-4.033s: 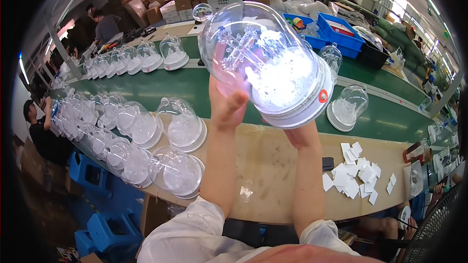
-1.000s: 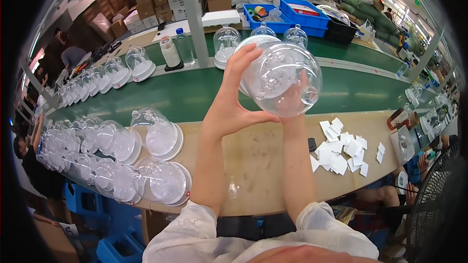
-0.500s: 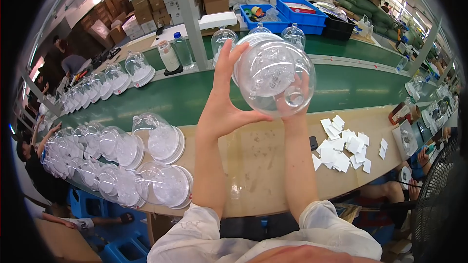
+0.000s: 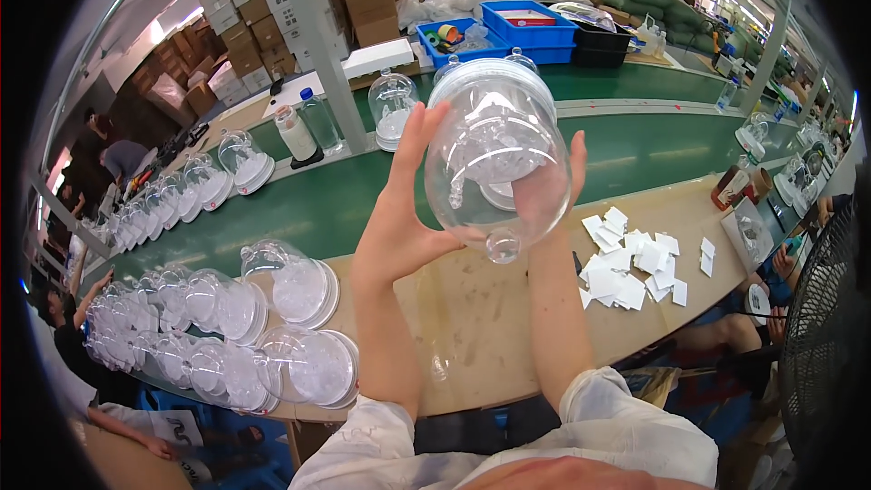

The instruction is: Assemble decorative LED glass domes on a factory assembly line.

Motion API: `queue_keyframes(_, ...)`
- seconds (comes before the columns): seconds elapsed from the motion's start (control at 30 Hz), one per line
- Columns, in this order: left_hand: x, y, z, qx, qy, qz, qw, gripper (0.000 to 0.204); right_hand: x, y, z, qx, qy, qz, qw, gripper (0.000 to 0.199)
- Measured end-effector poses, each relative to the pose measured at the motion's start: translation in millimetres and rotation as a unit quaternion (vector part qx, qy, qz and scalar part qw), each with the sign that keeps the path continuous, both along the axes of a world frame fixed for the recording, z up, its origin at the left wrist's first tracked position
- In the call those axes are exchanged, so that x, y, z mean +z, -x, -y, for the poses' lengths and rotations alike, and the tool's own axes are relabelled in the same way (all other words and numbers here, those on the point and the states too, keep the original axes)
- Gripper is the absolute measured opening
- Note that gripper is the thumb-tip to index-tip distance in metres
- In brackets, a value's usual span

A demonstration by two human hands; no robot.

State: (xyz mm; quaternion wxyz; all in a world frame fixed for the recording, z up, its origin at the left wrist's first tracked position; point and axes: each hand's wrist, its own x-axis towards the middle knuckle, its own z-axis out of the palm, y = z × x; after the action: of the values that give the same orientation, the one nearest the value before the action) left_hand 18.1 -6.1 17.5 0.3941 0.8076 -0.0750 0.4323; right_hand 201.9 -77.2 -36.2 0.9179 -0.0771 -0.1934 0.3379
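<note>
Clear domes (image 4: 313, 365) on white bases crowd the bench's left side, while nearer the middle a left hand (image 4: 395, 227), thumb and fingers spread wide, curves around the left side of a raised clear dome (image 4: 467, 159). The dome is held above the green surface (image 4: 363, 195), tipped so its knob (image 4: 503, 245) points toward the wearer and its white base (image 4: 494, 77) away. It looks stiff, slick and breakable, its weight probably toward the base, the surer place to grip; the knob seems a poor handhold. The right hand (image 4: 549, 195), loosely open, appears to support it from the right; its exact contact cannot be told. Farther right lie white squares (image 4: 631, 268).
</note>
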Motion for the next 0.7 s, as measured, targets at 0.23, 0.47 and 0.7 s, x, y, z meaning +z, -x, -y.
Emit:
queue_keyframes(0.23,3,3,-1,0.038,0.080,0.051,0.995,0.135,11,12,-1,0.031,0.058,0.101,0.993,0.073)
queue_keyframes(0.47,2,17,-16,0.073,0.281,0.098,0.952,0.126,15,43,-7,0.156,0.103,0.094,0.978,0.072)
queue_keyframes(0.7,-20,18,-47,0.090,0.231,0.054,0.967,0.123,2,49,-21,0.213,0.113,0.082,0.967,0.069)
